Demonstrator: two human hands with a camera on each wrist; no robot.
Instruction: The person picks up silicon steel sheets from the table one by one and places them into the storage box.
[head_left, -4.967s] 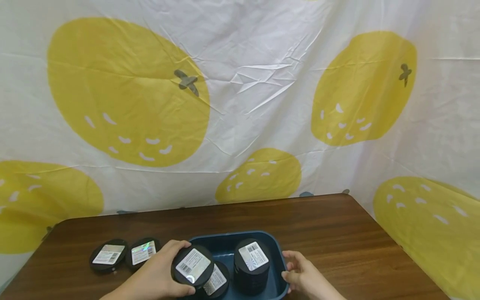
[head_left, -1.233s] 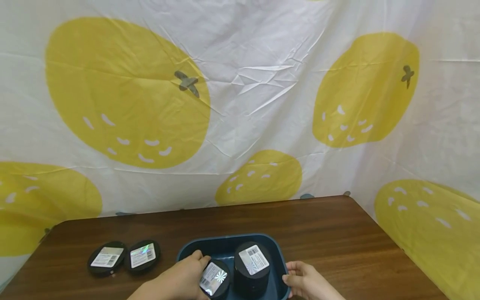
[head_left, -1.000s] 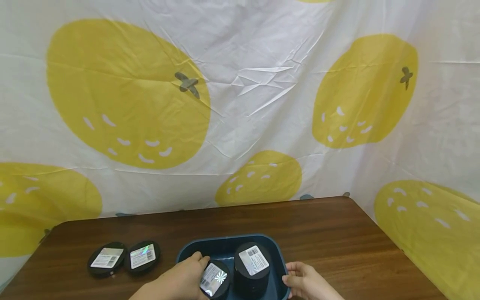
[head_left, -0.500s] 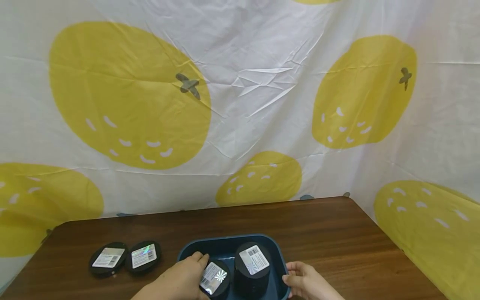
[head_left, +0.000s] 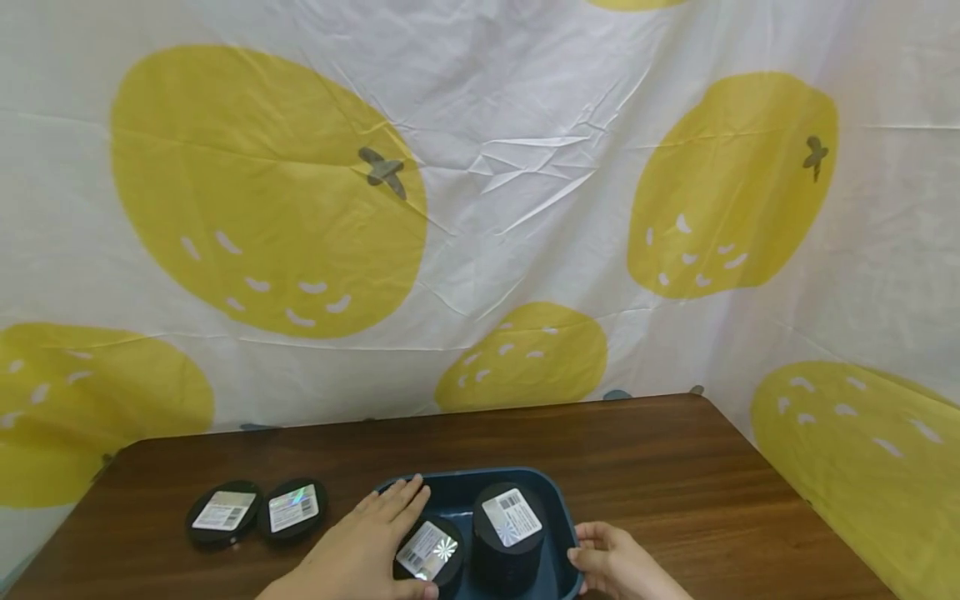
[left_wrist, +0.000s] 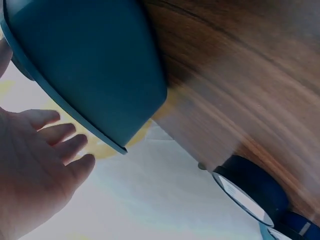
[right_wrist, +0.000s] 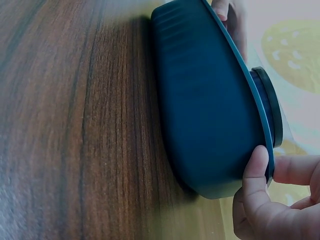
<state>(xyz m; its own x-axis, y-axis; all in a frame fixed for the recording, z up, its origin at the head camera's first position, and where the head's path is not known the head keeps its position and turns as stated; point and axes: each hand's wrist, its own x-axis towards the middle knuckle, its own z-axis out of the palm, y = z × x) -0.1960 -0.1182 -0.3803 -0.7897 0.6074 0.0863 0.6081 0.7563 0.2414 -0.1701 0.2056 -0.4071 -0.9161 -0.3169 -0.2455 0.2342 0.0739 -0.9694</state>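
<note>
A dark blue plastic bin (head_left: 561, 533) stands at the table's front, holding black round containers with white barcode labels. One tall stack (head_left: 512, 533) is in its right half. Left of that, a lower black container (head_left: 433, 552) lies label up, its base hidden. My left hand (head_left: 375, 537) hovers around this container's left side, fingers extended and thumb near its front edge. In the left wrist view the left hand (left_wrist: 40, 170) has spread fingers and holds nothing. My right hand (right_wrist: 272, 200) pinches the bin's rim at the right side, thumb and finger on either face.
Two more black containers, one at far left (head_left: 223, 514) and one beside it (head_left: 292, 510), lie on the brown wooden table (head_left: 645, 458). A white cloth with yellow fruit prints (head_left: 273, 192) hangs behind and along the right side.
Five seconds ago my left hand held a black container above the lower one; later it lowered it into the bin. Now the fingers have straightened and released it. My right hand stays at the rim.
</note>
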